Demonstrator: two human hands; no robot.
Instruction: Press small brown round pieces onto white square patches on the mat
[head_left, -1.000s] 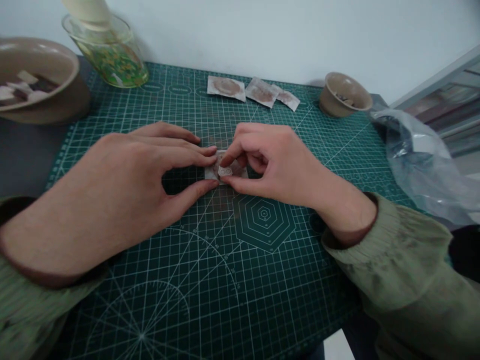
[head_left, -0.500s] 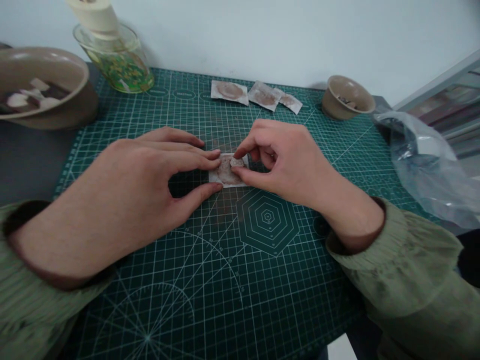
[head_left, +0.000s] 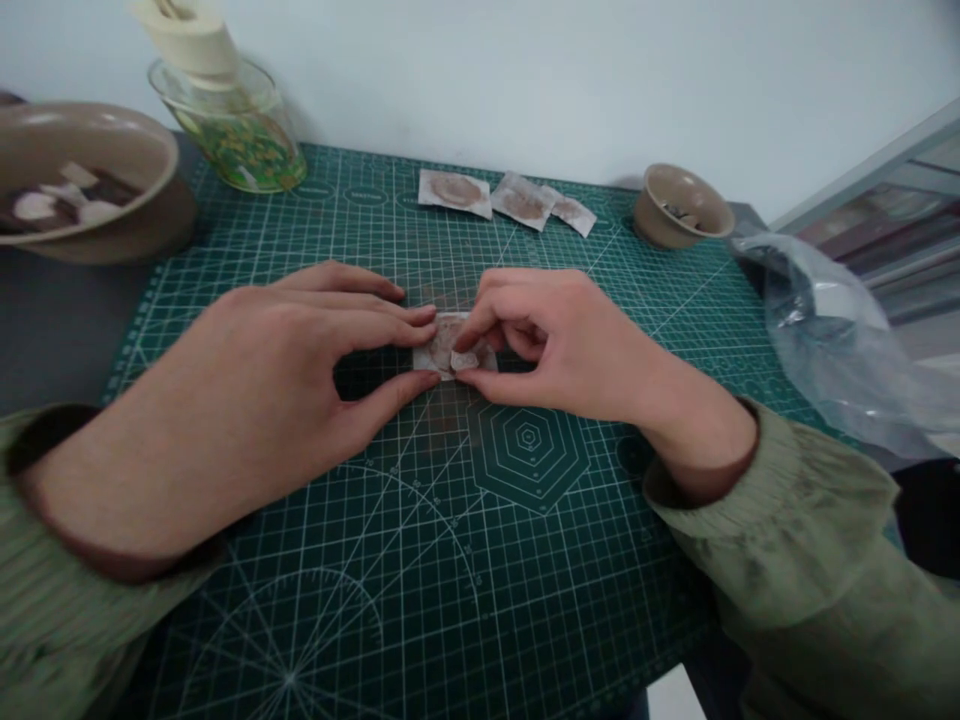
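A small white sheet [head_left: 424,360], smeared with brown dust, lies flat in front of me. My left hand [head_left: 300,370] reaches in from the left with fingers stretched; its index fingertip and thumb tip press on the sheet's left part. Between the thumb and index finger of my right hand [head_left: 540,330] is a small pale flat piece [head_left: 464,360], roughly round. That piece is against the sheet's lower right part. The other right fingers are curled in. Under everything is a green cutting mat [head_left: 420,620] with white grid lines.
Three similar stained sheets [head_left: 454,190] lie at the back. A big brown bowl [head_left: 169,200] with pale and dark pieces stands far left, beside a glass jar [head_left: 262,150] holding a cream container [head_left: 199,45]. Rightward are a small brown bowl [head_left: 667,220] and a clear plastic bag [head_left: 840,340].
My right hand has moved slightly toward me and left, sliding the pale piece across the sheet and tilting it. My left hand stays at the sheet's left side. The view shifted a little.
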